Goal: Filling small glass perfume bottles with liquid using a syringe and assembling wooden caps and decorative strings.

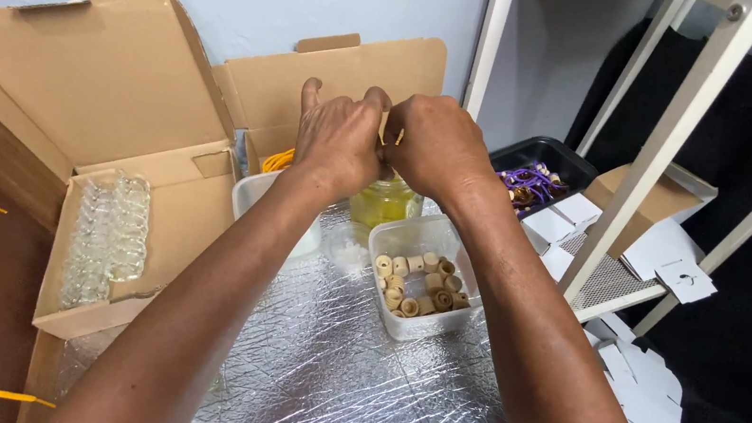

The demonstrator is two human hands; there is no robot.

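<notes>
Silver quilted foil covers the desk [325, 397]. Left hand [339, 140] and right hand [434, 147] meet knuckle to knuckle above it, fingers curled, both pinching a small pale tan piece [389, 133] between them; its shape is mostly hidden. Directly below sits a clear plastic tub of tan wooden rings [420, 282], with a jar of yellow liquid [384, 201] behind. Open cardboard box with clear bubble packing [111, 227] lies left; black tray of purple items [533, 178] right, beside a white rack frame [661, 151].
</notes>
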